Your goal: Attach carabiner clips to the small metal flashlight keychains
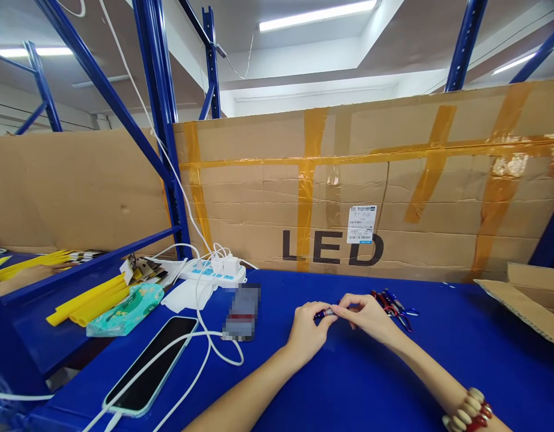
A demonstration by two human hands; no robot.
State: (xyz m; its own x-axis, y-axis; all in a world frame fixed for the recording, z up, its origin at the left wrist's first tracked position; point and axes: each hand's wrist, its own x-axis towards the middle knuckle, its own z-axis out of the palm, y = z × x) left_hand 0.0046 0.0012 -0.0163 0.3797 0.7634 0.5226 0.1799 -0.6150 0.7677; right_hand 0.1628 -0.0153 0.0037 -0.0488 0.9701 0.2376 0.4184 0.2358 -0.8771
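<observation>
My left hand point(307, 330) pinches a small dark blue, stick-like item point(322, 314) with a pale and red band near its end. My right hand point(365, 317) meets it from the other side, thumb and forefinger closed at the item's right end. The fingers hide much of the item, so its exact kind is unclear. Just beyond my right hand lies a loose cluster of small red and blue items point(394, 306) with loop-shaped ends, on the blue tabletop point(349, 384).
On the left are a phone point(153, 363) with a white cable, a power strip point(213, 275) with chargers, a blurred grey object point(242, 312), a teal packet point(126, 309) and yellow rolls point(90, 300). A cardboard wall point(258, 204) stands behind; an open carton point(524, 309) sits right.
</observation>
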